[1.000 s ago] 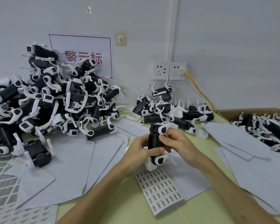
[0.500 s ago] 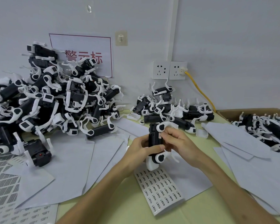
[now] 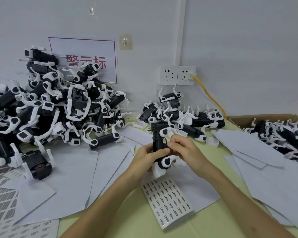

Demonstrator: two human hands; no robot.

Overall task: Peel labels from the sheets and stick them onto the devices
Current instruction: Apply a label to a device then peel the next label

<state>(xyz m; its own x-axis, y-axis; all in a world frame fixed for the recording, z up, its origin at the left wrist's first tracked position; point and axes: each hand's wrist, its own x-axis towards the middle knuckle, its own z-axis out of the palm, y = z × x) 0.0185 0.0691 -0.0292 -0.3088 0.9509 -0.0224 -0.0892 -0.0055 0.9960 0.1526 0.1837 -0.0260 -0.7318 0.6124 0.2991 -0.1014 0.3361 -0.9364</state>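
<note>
Head view: above the sheet (image 3: 167,203), our left hand (image 3: 145,156) grips the device (image 3: 159,143), right hand (image 3: 184,148) pinches a label (image 3: 164,140); slipping could skew it.

Soft even light; warped edges

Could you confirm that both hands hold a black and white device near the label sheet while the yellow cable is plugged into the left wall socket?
Not quite: the head view shows the yellow cable plugged into the right wall socket. The left hand and right hand do hold the device near the label sheet.
</note>
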